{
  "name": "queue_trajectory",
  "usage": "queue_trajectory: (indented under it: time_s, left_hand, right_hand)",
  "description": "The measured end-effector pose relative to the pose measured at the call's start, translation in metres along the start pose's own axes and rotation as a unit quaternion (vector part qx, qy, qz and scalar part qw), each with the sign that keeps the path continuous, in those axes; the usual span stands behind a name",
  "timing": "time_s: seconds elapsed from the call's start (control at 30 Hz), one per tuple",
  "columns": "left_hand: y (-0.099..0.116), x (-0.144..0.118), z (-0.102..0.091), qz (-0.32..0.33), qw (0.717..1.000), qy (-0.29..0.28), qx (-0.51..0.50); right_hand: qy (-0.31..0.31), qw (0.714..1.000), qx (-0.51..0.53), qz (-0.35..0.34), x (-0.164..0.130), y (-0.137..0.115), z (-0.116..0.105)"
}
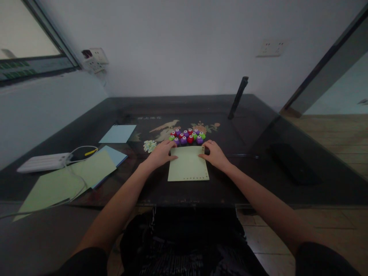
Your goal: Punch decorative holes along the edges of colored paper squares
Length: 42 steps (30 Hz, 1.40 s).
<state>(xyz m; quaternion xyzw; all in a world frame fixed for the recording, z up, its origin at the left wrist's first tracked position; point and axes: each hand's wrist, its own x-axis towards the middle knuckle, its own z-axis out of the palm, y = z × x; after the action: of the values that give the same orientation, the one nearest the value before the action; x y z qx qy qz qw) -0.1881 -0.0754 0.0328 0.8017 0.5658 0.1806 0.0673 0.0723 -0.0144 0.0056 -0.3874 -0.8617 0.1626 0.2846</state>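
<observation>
We are resting both hands on a pale green sheet (188,164) lying flat on the dark table (258,168), straight ahead of us and close to the near edge. Left hand (160,153) is pressing its upper left corner, fingers spread and lying flat; right hand (215,154) is touching the upper right corner, fingers loosely curled over the edge. Neither hand is closing round anything; whether the right fingertips are pinching the paper edge, we cannot tell.

The sheet is sitting between the two hands, each equally near. It is nearly square, slightly longer along the line running away from us. A row of small punched holes is running along its near edge, crosswise, and a few more down the right side.

Just beyond the far edge, almost touching our fingertips, a cluster of small punches (187,136) is sitting, red, purple and green. A heap of pale cut-outs (150,145) is lying left of that. More paper sheets (86,172) and a white power strip (43,162) are lying well off to the left.
</observation>
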Motion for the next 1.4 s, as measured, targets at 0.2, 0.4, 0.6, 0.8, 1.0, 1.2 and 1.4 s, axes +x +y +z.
queue_trajectory:
  time_s: [0.2,0.4,0.6,0.8,1.0,1.2,1.4]
  left_hand:
    - [-0.001,0.001,0.000,-0.035,0.996,0.021,-0.076]
    - [-0.003,0.004,-0.001,-0.094,0.951,0.096,-0.279]
    - [-0.004,0.009,-0.001,-0.146,0.881,0.164,-0.419]
    - [-0.002,0.008,0.001,-0.157,0.850,0.208,-0.457]
    - [0.006,0.005,0.001,-0.154,0.810,0.133,-0.550]
    - [0.014,0.000,0.007,-0.141,0.839,0.000,-0.525]
    - [0.022,-0.004,0.007,-0.116,0.864,-0.096,-0.480]
  right_hand:
    - [0.010,0.995,0.089,0.038,0.002,0.005,-0.001]
    - [-0.001,0.969,0.224,0.101,0.003,0.005,-0.008]
    - [-0.074,0.923,0.358,0.124,0.000,-0.004,-0.015]
    - [-0.092,0.902,0.393,0.154,-0.002,-0.007,-0.016]
    - [-0.036,0.902,0.399,0.161,-0.002,-0.006,-0.018]
    - [0.015,0.893,0.422,0.157,-0.002,-0.008,-0.023]
    - [0.026,0.896,0.417,0.150,-0.003,-0.009,-0.024]
